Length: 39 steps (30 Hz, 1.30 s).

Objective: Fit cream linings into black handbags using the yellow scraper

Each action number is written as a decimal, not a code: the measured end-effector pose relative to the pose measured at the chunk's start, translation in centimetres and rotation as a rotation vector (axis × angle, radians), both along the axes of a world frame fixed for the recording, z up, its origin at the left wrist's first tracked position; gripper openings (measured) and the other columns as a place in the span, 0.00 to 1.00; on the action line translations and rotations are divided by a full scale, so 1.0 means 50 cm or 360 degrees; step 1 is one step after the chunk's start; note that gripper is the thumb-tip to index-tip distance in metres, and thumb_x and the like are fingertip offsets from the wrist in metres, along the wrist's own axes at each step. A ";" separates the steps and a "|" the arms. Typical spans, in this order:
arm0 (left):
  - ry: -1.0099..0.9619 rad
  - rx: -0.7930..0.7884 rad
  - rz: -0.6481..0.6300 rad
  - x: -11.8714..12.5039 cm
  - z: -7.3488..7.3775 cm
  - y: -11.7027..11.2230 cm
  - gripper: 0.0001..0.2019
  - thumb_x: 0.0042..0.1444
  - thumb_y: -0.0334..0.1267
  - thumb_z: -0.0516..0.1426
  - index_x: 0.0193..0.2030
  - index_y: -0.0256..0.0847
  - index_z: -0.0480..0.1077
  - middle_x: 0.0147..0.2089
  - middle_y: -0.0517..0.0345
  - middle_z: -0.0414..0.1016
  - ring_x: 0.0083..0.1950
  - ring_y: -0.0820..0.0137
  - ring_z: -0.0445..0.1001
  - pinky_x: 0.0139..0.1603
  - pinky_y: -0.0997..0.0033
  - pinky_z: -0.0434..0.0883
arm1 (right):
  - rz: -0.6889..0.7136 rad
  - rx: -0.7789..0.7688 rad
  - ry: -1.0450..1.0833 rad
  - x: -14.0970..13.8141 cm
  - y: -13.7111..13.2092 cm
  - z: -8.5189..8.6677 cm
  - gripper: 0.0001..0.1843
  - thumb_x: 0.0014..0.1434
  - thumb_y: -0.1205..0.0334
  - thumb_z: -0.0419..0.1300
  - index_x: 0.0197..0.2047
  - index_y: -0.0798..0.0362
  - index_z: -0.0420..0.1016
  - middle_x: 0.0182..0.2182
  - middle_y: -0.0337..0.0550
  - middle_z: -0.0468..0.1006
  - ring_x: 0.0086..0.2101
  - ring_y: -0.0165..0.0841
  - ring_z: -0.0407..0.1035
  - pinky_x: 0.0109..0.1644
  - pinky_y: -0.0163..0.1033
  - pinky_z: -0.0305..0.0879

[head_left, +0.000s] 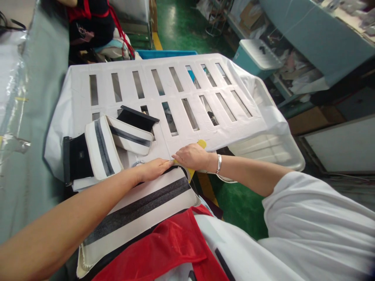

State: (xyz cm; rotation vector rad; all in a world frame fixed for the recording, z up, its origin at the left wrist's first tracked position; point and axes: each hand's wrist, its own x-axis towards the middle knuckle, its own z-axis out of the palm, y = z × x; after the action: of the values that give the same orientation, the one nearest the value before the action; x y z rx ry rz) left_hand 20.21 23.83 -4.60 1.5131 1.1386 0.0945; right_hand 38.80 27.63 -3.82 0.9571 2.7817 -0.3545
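A white piece with a wide dark grey stripe (146, 202) lies across my lap, its far edge trimmed in black. My left hand (152, 170) grips that far edge, fingers together and pointing right. Right beside it, my right hand (191, 156) is closed around a flat yellow tool (202, 143). One rounded end of the tool shows above the hand, and more yellow shows below it. The exact kind of tool is hidden by my fingers. Further left, similar striped white pieces (102, 146) with black panels (80, 156) rest on the slotted white surface.
The slotted white surface (152, 101) is covered with white sheeting. A translucent bin (263, 150) stands to its right, and a lidded teal box (258, 56) is behind. Grey-green sheeting (41, 97) hangs at left. Another person (90, 27) sits at upper left.
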 end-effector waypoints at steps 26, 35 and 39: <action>-0.0085 -0.0020 -0.0050 0.007 -0.001 0.006 0.20 0.54 0.51 0.53 0.47 0.42 0.73 0.60 0.55 0.71 0.63 0.63 0.65 0.66 0.71 0.53 | -0.0114 -0.0033 -0.0296 0.001 -0.047 0.032 0.25 0.69 0.57 0.40 0.43 0.58 0.77 0.35 0.57 0.80 0.37 0.47 0.75 0.36 0.45 0.65; -0.0088 -0.0035 -0.0165 0.019 -0.005 0.022 0.27 0.54 0.52 0.54 0.56 0.39 0.67 0.62 0.50 0.68 0.63 0.58 0.64 0.66 0.65 0.55 | -0.0421 -0.0049 -0.0300 0.020 -0.081 0.013 0.31 0.68 0.51 0.37 0.36 0.57 0.78 0.28 0.58 0.79 0.32 0.45 0.76 0.35 0.44 0.69; 0.0000 0.0006 -0.0256 0.023 -0.004 0.025 0.28 0.56 0.51 0.52 0.59 0.37 0.65 0.63 0.48 0.67 0.64 0.58 0.63 0.66 0.65 0.55 | -0.0350 -0.0102 -0.0359 0.024 -0.080 0.016 0.32 0.69 0.52 0.35 0.37 0.56 0.79 0.27 0.57 0.79 0.33 0.45 0.76 0.35 0.44 0.69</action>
State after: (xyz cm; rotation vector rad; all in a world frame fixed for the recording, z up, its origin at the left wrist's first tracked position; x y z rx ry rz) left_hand 21.35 25.09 -4.79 1.6024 1.0131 -0.0127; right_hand 40.01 23.63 -3.02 1.2098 2.4560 -0.3403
